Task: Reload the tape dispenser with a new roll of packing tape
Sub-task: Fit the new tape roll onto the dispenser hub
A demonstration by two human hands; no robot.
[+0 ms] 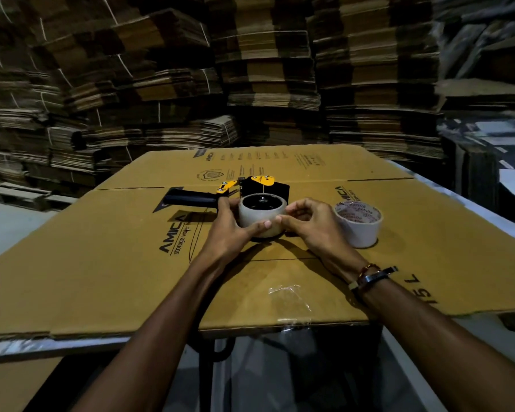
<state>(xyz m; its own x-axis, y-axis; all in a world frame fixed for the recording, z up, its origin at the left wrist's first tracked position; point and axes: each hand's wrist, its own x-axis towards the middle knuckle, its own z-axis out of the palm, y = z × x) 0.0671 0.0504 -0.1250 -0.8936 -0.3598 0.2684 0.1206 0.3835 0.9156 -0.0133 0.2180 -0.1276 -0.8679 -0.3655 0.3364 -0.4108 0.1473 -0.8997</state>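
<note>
A flattened cardboard sheet printed "AMICA" is laid over the work surface, its near edge overhanging the support below. The tape dispenser is seen lying on its side near the sheet's centre, black handle directed left, yellow plates on top, with a tape roll seated on its black hub. The left hand is wrapped around the roll's left side, with the thumb pressed on the near face of the roll. The right hand is closed on the roll's right side, with forefinger and thumb pinched against the tape surface where they meet the left thumb. Whether a loose tape end is pinched cannot be told. A second roll, white with a red-printed core, is stood on end just beside the right hand, not touching the dispenser. A crumpled piece of clear film is noted near the sheet's front edge, between the forearms. A watch and a bracelet are worn on the right wrist.

Bare cardboard is left open on the left of the handle and behind the dispenser up to the far edge. Stacks of flattened cartons are piled beyond the far edge.
</note>
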